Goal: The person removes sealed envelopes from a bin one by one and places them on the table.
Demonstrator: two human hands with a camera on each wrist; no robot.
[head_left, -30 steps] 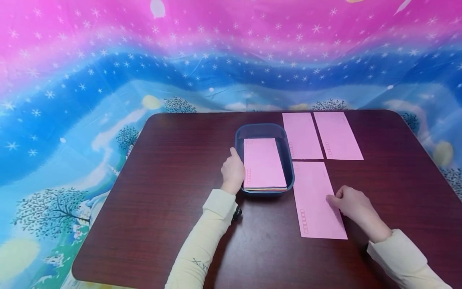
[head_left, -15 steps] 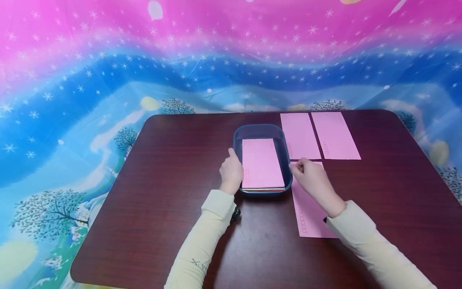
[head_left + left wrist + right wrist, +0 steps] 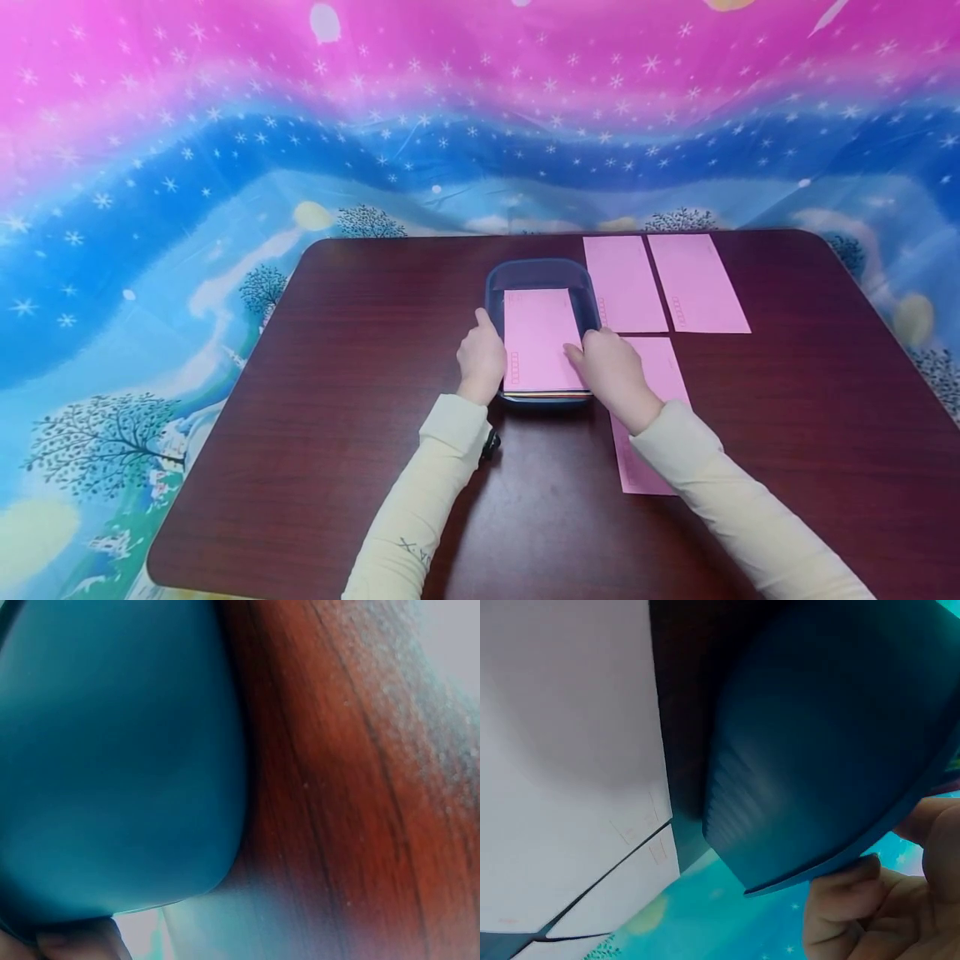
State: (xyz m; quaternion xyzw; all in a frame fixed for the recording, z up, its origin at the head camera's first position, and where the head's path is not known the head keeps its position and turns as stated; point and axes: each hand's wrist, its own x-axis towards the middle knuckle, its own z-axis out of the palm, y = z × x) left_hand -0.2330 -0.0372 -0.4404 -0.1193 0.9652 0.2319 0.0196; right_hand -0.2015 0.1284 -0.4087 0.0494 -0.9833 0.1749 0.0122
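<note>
A blue plastic bin [image 3: 543, 273] stands on the table with a stack of envelopes inside, the pink envelope [image 3: 542, 337] on top and coloured edges showing below it. My left hand [image 3: 482, 357] grips the bin's left rim; its fingertips [image 3: 82, 941] show at the rim in the left wrist view. At the opposite rim is my right hand [image 3: 617, 368], thumb over the inside near the stack and curled fingers [image 3: 844, 900] against the outside of the rim in the right wrist view. A pink envelope [image 3: 654, 379] lies partly under the right forearm.
Two further pink envelopes, a left one [image 3: 626, 279] and a right one [image 3: 699, 279], lie flat at the back of the dark wooden table [image 3: 337, 358], right of the bin. A patterned cloth [image 3: 225, 150] hangs behind the table.
My right hand has moved left and forward from the near pink envelope to the bin's right rim, where it now grips. My left hand stays on the left rim.
</note>
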